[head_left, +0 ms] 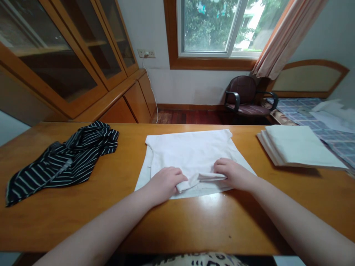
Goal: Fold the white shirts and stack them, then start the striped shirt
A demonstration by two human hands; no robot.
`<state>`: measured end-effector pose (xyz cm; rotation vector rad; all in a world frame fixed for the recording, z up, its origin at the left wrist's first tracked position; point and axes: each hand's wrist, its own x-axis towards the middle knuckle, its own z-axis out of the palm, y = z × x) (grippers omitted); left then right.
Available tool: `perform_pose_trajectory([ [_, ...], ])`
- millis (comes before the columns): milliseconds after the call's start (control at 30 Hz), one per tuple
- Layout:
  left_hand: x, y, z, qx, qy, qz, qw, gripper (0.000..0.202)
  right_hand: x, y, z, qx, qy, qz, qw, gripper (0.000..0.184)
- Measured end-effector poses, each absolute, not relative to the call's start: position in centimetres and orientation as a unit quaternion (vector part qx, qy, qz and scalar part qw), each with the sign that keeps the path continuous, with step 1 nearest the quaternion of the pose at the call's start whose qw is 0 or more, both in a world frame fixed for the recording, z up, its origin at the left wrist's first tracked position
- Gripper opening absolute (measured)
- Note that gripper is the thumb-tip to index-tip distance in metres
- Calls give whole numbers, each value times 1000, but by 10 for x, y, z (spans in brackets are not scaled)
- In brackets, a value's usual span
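Observation:
A white garment, looking like a shirt, lies partly folded over a flat white sheet on the wooden table. My left hand grips the left end of its near folded edge, fingers curled round the cloth. At the right end of that same edge, my right hand pinches the fabric between thumb and fingers. Between the two hands the raised fold is bunched and slightly creased. My fingertips are partly hidden by the cloth.
A black-and-white striped cloth lies crumpled on the table's left. To the right sits a stack of flat pale sheets. Beyond the table are a glass-fronted cabinet, an armchair and a bed.

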<state>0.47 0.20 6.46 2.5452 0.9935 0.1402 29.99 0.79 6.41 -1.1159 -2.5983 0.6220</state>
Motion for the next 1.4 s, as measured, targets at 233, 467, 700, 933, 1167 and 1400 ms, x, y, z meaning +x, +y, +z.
perform_pose_trajectory([
  [233, -16, -7, 78, 887, 361, -32, 284, 48, 308, -8, 74, -388, -871, 293, 72, 30],
  [467, -3, -11, 81, 898, 370, 48, 232, 57, 288, -14, 78, -393, -878, 256, 94, 33],
  [700, 13, -15, 47, 878, 424, 6, 222, 13, 274, -20, 45, -429, -871, 234, 50, 27],
  [933, 6, -9, 50, 858, 455, -7, 236, 14, 279, -21, 43, -454, -868, 193, 49, 17],
  [1167, -50, 45, 59, 732, 666, 84, 114, 45, 332, 20, 58, -677, -696, 135, 196, 24],
  [1400, -100, 139, 46, 504, 795, 179, 286, 26, 381, 125, 38, -805, -487, 226, 252, 23],
])
